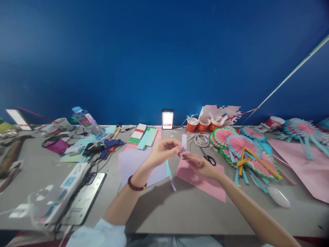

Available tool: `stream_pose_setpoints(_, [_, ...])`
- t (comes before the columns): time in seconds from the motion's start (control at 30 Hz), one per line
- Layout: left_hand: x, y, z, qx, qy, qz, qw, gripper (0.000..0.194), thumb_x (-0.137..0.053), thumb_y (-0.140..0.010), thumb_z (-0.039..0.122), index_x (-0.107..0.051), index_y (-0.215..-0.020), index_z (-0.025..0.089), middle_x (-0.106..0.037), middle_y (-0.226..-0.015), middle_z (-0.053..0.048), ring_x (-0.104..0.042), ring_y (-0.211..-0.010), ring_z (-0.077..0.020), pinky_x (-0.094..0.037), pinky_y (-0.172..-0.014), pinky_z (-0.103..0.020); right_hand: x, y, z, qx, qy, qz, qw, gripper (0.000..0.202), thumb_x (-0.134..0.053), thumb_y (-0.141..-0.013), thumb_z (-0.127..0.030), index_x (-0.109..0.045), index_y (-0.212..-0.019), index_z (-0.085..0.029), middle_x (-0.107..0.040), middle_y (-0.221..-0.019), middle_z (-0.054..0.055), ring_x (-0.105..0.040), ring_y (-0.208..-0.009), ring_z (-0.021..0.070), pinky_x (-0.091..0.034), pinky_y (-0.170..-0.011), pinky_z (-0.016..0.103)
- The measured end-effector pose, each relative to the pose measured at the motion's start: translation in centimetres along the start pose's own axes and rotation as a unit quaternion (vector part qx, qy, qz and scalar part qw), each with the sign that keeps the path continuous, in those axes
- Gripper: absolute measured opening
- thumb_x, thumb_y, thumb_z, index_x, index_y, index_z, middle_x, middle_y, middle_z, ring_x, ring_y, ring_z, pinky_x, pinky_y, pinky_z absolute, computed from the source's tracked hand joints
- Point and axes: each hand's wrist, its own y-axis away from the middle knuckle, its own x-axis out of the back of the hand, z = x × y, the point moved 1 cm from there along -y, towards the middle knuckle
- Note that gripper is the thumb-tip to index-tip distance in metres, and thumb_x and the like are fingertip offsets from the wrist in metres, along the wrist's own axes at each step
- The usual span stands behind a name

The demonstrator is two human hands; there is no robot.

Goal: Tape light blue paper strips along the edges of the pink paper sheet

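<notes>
My left hand (166, 151), with a dark red bead bracelet (136, 185) on the wrist, is closed in a pinch on a narrow lavender paper strip (184, 140). The strip stands up above the fingertips. From the other side my right hand (199, 164) meets it, its fingers together at the strip's lower part, which is mostly hidden. Under my right hand lies a pink paper sheet (213, 187). A lavender sheet (142, 164) is on the table below my left hand, and another thin lavender strip (172, 181) lies between the sheets. Black-handled scissors (211, 160) rest just beyond my right hand.
A phone (167, 120) leans on the blue wall. Pleated paper fans (244, 147) and red cups (204, 124) fill the right. At left are a power strip (64, 192), a lying phone (84, 199), a blue glue gun (109, 147) and a bottle (88, 121).
</notes>
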Motion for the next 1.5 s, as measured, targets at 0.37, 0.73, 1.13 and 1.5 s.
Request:
stream_pose_setpoints(0.37, [-0.9,0.2,0.2,-0.001,0.045,-0.140,0.989,0.021,-0.069,-0.075,0.037,-0.067,-0.072,0.016,-0.055,-0.070,0.000,-0.057,-0.063,-0.0108,-0.045,-0.062,-0.026,-2.0,-0.7,-5.3,-0.001,-0.403,-0.172,0.899,0.042,-0.057,-0.080,-0.056,-0.058,-0.095,-0.016,-0.066,-0.077,0.006,-0.062,-0.062,0.0163,-0.049,-0.060,0.030])
stream_pose_setpoints(0.73, [-0.8,-0.6,-1.6,0.028,-0.070,-0.143,0.987,0.023,-0.058,-0.082,0.036,-0.068,-0.091,0.017,-0.063,-0.075,-0.004,-0.052,-0.059,-0.0111,-0.039,-0.052,-0.021,-2.1,0.3,-4.7,-0.064,-0.415,-0.020,0.907,0.028,-0.072,-0.071,-0.039,-0.054,-0.073,-0.018,-0.050,-0.056,-0.005,-0.042,-0.048,0.0077,-0.031,-0.046,0.019])
stream_pose_setpoints(1.13, [-1.8,-1.1,-7.5,0.039,-0.363,-0.116,0.924,0.021,-0.065,-0.074,0.035,-0.068,-0.089,0.021,-0.066,-0.084,-0.005,-0.057,-0.068,-0.0176,-0.041,-0.061,-0.027,0.8,2.3,-4.7,-0.122,-0.204,0.222,0.946,0.018,-0.072,-0.068,-0.033,-0.069,-0.078,-0.018,-0.065,-0.070,-0.001,-0.055,-0.060,0.0106,-0.042,-0.053,0.020])
stream_pose_setpoints(1.5, [-3.0,-1.4,-5.9,0.143,0.071,-0.174,0.972,0.040,-0.058,-0.082,0.048,-0.062,-0.106,0.017,-0.064,-0.091,-0.007,-0.060,-0.083,-0.0153,-0.044,-0.074,-0.027,0.5,1.8,-5.6,-0.014,-0.318,0.272,0.908,0.047,-0.067,-0.075,-0.029,-0.057,-0.120,-0.023,-0.063,-0.116,0.007,-0.065,-0.090,0.0197,-0.051,-0.085,0.038])
